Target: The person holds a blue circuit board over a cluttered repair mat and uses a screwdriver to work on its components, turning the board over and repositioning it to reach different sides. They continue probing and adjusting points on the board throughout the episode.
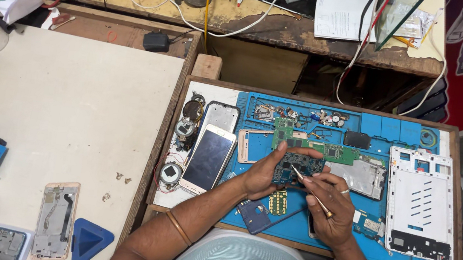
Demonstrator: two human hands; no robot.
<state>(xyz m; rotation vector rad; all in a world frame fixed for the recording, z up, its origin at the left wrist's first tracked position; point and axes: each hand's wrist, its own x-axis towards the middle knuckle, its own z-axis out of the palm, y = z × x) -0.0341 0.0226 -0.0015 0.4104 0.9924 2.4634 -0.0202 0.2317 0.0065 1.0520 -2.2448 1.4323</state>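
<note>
Small dark circuit board held up between both hands, just above the blue work mat. Left hand curled around the board's left edge, fingers bent closed on it, thumb side under, one fingertip reaching up over the top edge. Right hand closed into a loose fist around thin metal tweezers, tip touching the board's right part, handle end coming out near the knuckles. Ring on one right finger, thin bangle on the left forearm.

Just beyond the hands, a long green circuit board lying on the mat, with a silver metal shield plate beside it, close to the right hand. Further right of the right hand, a large white tablet frame, flat on the mat. Left of the left hand, a white phone with dark screen, tilted a little, partly over a silver phone frame. Below the hands, near the wrists, a small yellow keypad piece and a dark blue phone cover. Many small parts and screws in the mat's upper compartments, too small to tell.

Well apart to the left, on the pale table, a bare phone chassis and a blue triangular opening pick.
</note>
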